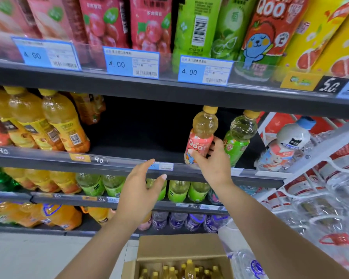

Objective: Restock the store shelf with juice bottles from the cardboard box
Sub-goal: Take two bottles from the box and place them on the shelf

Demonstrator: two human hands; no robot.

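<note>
Pink-labelled bottle (200, 137) stands on the shelf (129, 165) at centre right, right hand (212, 160) fingers curled round it; left hand (141, 190) fingers spread, above the box (177, 248).

Price tags and a wire rack

Blue price tags (131, 63) line the upper rail; a white wire rack (318, 150) at right holds a blue-capped white bottle (290, 141).

1. Your one head camera faces the store shelf (169, 91) straight on, very near.
2. It tilts down too: the cardboard box (179, 250) on the floor sits at the bottom edge.
</note>
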